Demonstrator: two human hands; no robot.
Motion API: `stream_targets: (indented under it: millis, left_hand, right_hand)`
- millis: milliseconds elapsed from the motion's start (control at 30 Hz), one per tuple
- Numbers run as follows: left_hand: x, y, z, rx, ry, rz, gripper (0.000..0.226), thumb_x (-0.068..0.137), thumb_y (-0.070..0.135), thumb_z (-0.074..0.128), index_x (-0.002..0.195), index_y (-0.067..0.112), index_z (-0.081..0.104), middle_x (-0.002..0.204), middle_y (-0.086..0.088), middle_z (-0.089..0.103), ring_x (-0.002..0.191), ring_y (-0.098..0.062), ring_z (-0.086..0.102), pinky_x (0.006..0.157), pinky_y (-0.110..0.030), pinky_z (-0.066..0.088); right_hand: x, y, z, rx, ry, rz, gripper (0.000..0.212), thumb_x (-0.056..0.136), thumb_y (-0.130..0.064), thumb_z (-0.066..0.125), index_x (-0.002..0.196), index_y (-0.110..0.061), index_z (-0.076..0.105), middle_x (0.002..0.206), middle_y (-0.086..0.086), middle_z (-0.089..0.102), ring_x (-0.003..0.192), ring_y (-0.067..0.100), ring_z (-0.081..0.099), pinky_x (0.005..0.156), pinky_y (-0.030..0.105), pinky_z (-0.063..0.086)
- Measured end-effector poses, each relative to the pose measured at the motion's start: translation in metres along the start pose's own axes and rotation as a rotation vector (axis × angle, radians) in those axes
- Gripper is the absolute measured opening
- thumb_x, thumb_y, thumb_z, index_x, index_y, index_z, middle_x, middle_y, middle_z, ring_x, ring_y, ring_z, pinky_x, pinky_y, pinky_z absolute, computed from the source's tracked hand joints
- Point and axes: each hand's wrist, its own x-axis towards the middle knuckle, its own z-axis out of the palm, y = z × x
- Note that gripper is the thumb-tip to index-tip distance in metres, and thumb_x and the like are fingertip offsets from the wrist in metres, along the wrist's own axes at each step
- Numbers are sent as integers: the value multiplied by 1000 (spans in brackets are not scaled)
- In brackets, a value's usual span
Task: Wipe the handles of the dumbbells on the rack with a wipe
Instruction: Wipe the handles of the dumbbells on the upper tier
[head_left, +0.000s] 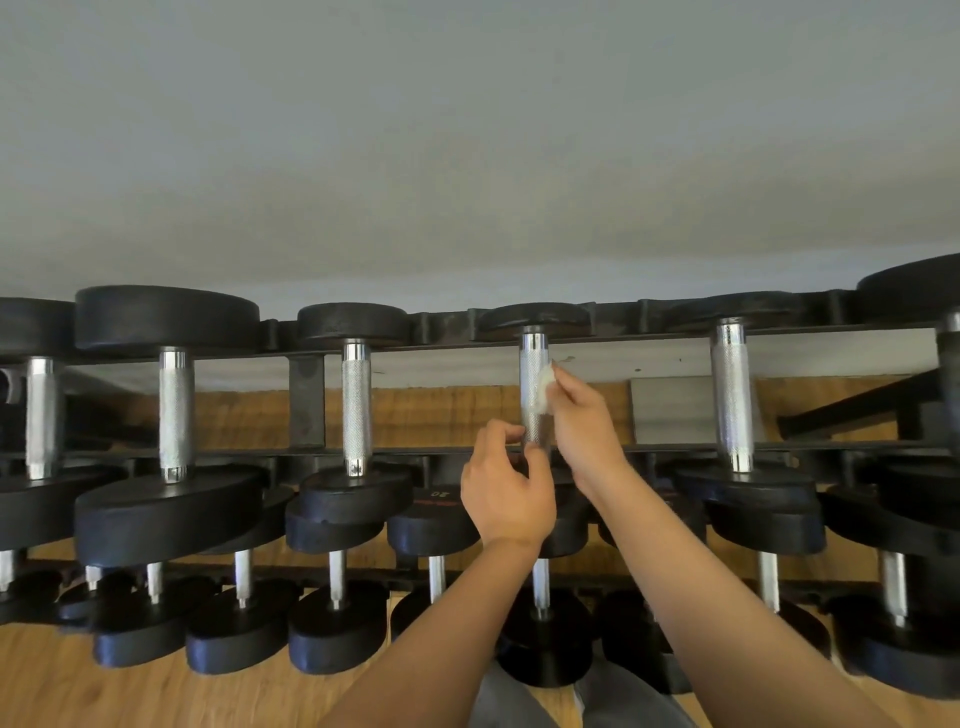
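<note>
A black rack (623, 332) carries a top row of black dumbbells with knurled chrome handles. My right hand (582, 421) pinches a small white wipe (544, 387) and holds it against the right side of the middle dumbbell's handle (532, 379). My left hand (506, 483) sits at the lower end of that same handle, with fingers and thumb curled round it. Neighbouring handles stand to the left (356, 405) and to the right (731, 395), untouched by either hand.
A lower tier holds several smaller black dumbbells (337, 597) close to my forearms. Wooden floor (78, 691) lies below the rack and a grey wall (467, 156) rises behind it. A heavier dumbbell (174, 405) stands further left.
</note>
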Motion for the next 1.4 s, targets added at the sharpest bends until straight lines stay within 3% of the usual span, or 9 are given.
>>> stream_targets:
  millis: [100,267,467,633,800,900,1067,1233,1400]
  left_hand:
    - [-2,-1,-1,3,-7,-10,5,89,25,55,89,29,52,84,14,60,69,5,54,61,-12,34]
    - [1,0,0,5,16,14,21,82,46,39,88,30,52,84,14,60,71,0,57,65,-24,45]
    - [-2,-2,-1,7,-3,8,1,88,31,52,89,31,52,84,13,61,68,1,56,62,-18,39]
    - [0,1,0,-6,16,27,18,83,44,42,89,31,52,85,14,61,71,1,57,63,-17,41]
    - [-2,-1,-1,-13,10,7,12,85,38,47,89,29,53,84,13,61,71,2,57,62,-19,42]
    - [-1,1,-1,-21,22,19,29,80,50,36,89,28,54,85,13,62,72,1,58,63,-20,44]
    - [-1,-1,0,-16,23,8,9,86,36,49,89,29,54,85,13,61,71,0,58,62,-16,40]
    - [-2,1,-1,-36,31,9,14,84,40,45,87,29,54,83,13,60,70,1,57,59,-14,37]
    - [1,-5,-3,-121,-34,-43,5,91,21,59,91,26,56,88,12,62,75,0,59,60,-9,40]
  right_hand:
    - [9,-9,-1,-22,-39,20,38,107,-19,33,142,-20,47,143,4,50,106,5,49,79,13,41]
    - [-13,16,-6,-195,-32,-103,39,105,-19,39,142,-22,47,140,4,53,115,8,51,83,14,46]
    - [10,1,-7,-154,-41,-25,37,106,-20,35,140,-17,49,140,4,53,112,6,48,67,7,40]
    - [-4,27,-9,-318,22,-152,37,104,-21,41,139,-13,53,137,5,57,119,12,56,83,12,46]
    - [12,4,-8,-171,-35,-65,34,106,-21,37,134,-16,55,122,-6,57,101,1,54,66,6,44]
    - [-8,21,-6,-322,13,-196,34,104,-21,43,134,-16,56,123,-4,60,106,5,56,76,12,48]
    - [5,13,-10,-426,17,-138,32,104,-22,40,85,-11,63,85,3,64,75,11,58,71,30,48]
    - [-8,25,-6,-434,59,-224,25,103,-19,43,109,-11,66,98,2,67,87,10,62,77,27,54]
    - [-2,22,-12,-446,24,-88,33,104,-22,41,103,-4,68,95,11,69,89,24,65,86,43,54]
